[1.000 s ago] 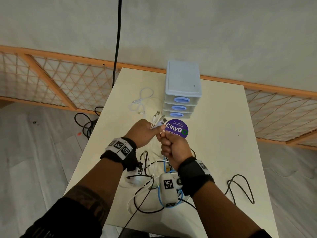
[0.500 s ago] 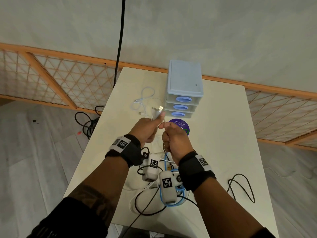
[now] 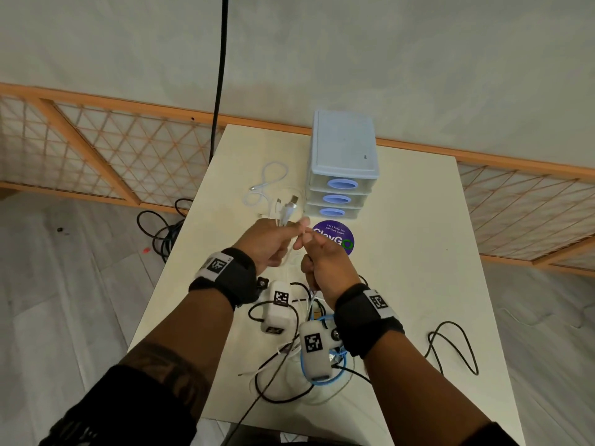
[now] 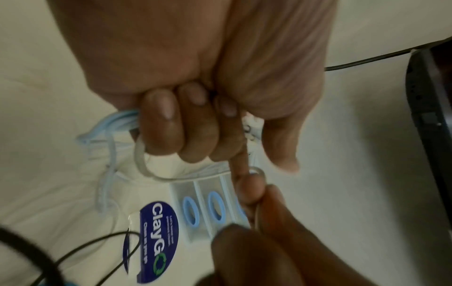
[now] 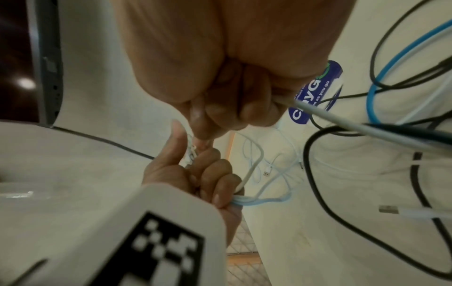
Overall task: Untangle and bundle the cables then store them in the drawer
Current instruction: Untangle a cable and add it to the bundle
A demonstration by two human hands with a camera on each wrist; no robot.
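Observation:
My left hand (image 3: 283, 235) grips a bunch of white and pale blue cables (image 3: 287, 211) above the table, their USB plugs sticking up past the knuckles. In the left wrist view its fingers (image 4: 171, 123) curl round the pale blue and white strands (image 4: 122, 118). My right hand (image 3: 310, 244) touches the left hand and pinches a white cable (image 5: 342, 122) that trails back to the tangle. The tangle of blue (image 3: 322, 381), black (image 3: 273, 392) and white cables lies under my wrists. The three-drawer unit (image 3: 343, 162) stands behind, with its drawers pushed in.
A loose white cable (image 3: 272, 180) lies left of the drawers. A purple round sticker (image 3: 341, 235) sits in front of them. A separate black cable (image 3: 450, 346) loops at the table's right. The table edge (image 3: 167, 275) drops to floor cables on the left.
Both hands have moved a little away from me toward the drawers, still joined on the cables. The left wrist has lifted higher above the tangle.

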